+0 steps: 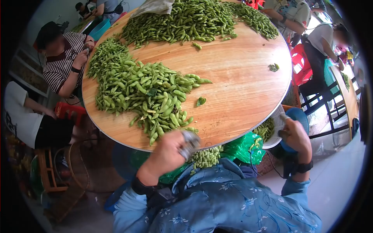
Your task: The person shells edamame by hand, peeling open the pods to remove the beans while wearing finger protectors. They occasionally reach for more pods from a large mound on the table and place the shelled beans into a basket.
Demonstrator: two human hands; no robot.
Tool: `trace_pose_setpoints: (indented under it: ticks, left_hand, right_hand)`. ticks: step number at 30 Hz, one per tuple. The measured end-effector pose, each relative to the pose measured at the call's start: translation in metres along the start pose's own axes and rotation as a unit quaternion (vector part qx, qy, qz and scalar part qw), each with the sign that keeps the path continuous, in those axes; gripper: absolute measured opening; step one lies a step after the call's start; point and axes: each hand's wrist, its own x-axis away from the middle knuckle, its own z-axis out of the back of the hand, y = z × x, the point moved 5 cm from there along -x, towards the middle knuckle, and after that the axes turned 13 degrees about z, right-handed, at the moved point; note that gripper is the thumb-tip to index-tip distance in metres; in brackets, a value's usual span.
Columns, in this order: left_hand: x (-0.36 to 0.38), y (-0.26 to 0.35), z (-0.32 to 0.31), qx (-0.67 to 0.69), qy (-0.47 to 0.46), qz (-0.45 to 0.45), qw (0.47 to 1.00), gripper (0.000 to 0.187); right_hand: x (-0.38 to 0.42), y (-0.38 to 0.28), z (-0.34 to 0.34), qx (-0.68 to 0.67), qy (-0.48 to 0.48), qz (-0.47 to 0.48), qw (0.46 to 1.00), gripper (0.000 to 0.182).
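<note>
My left hand (165,155) is at the front edge of the round wooden table (241,85), beside the near end of a pile of green pods (147,87). Its fingers are curled, with grey wrapping on the fingertips; what they hold is blurred. Off the table's right front edge, my right hand (296,136) is closed above a white basket (278,126) with green pods inside. A grey shape shows at its fingertips, too blurred to name. Between my hands, light green pods (208,157) lie below the table edge, next to a green plastic bag (241,148).
A larger pod heap (186,23) covers the table's far side, under a pale cloth (153,7). A person in a striped shirt (66,58) sits at the left. A red chair (301,66) and a blue tub (298,116) stand at the right.
</note>
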Motion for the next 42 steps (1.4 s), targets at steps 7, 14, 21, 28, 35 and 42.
trace_pose_setpoints:
  ticks: [7, 14, 21, 28, 35, 42]
  left_hand:
    - [-0.03, -0.02, 0.052, -0.352, 0.237, 0.021, 0.905, 0.012]
    - [-0.038, -0.017, 0.049, -0.391, 0.216, 0.02, 0.894, 0.009]
    - [-0.026, -0.015, 0.035, -0.122, 0.153, 0.047, 0.979, 0.01]
    - [-0.015, -0.005, -0.003, 0.225, 0.071, 0.081, 0.969, 0.02]
    - [-0.012, 0.012, -0.002, -0.046, 0.037, 0.057, 0.997, 0.014]
    - [-0.004, 0.024, 0.003, -0.118, 0.18, -0.011, 0.977, 0.015]
  right_hand:
    - [0.002, 0.022, -0.001, -0.035, 0.131, 0.041, 0.99, 0.009]
    - [-0.041, -0.081, -0.056, -0.415, 0.004, 0.101, 0.904, 0.02]
    - [-0.077, -0.138, -0.104, -0.602, -0.076, 0.151, 0.78, 0.036]
    - [-0.082, -0.15, -0.104, -0.676, -0.086, 0.148, 0.716, 0.026]
    - [-0.075, -0.148, -0.099, -0.648, -0.042, 0.215, 0.73, 0.022]
    - [-0.064, -0.14, -0.092, -0.603, -0.004, 0.167, 0.78, 0.024]
